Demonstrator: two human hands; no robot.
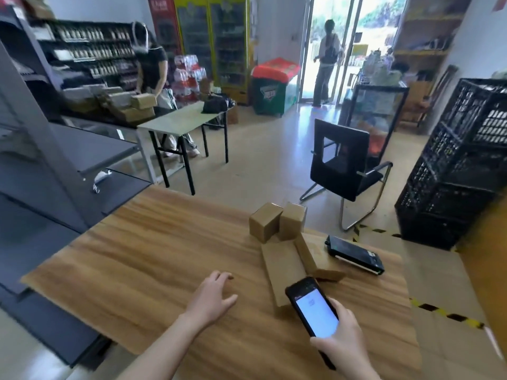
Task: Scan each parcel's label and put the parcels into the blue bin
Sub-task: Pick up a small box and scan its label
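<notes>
**Left hand (212, 294) free, right hand (340, 333) on scanner (312, 311)**

Left hand is spread and relaxed over the counter (137, 256), holding nothing. Right hand grips the lit scanner at a flat parcel's (282, 272) near end. Past it, a slanted parcel (310, 252) and a pair of small upright parcels (264, 224) sit on the counter. No blue bin shows; I judge all four parcels yet to go in.
</notes>
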